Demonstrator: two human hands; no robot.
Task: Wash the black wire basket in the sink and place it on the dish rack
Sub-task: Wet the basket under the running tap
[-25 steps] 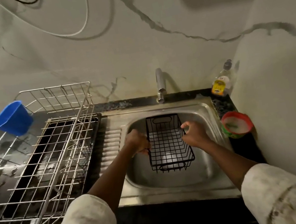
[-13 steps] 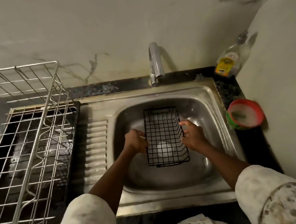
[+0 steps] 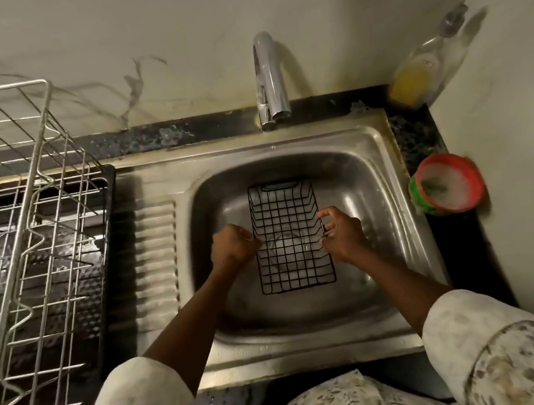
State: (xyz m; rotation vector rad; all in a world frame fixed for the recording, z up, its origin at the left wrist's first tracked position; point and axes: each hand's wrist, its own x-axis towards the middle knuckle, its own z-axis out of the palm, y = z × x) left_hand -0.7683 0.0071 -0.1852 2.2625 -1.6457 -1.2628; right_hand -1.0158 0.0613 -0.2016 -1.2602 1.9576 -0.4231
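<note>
The black wire basket (image 3: 286, 213) sits open side up in the bowl of the steel sink (image 3: 387, 205), over the drain. My left hand (image 3: 234, 247) is curled around the basket's left rim. My right hand (image 3: 341, 234) grips the right rim, fingers hooked over the wire. The silver wire dish rack (image 3: 31, 237) stands on a black tray to the left of the sink, with nothing in the part that shows.
The tap (image 3: 270, 80) rises behind the sink with no water running. A dish soap bottle (image 3: 425, 64) leans in the back right corner. A red and green bowl (image 3: 448, 182) of foamy water sits on the counter right of the sink. The wall closes in on the right.
The view has tilted down and moved closer to the sink. The basket has sunk lower into the bowl, both hands still on its sides. The blue cup on the rack has left view.
</note>
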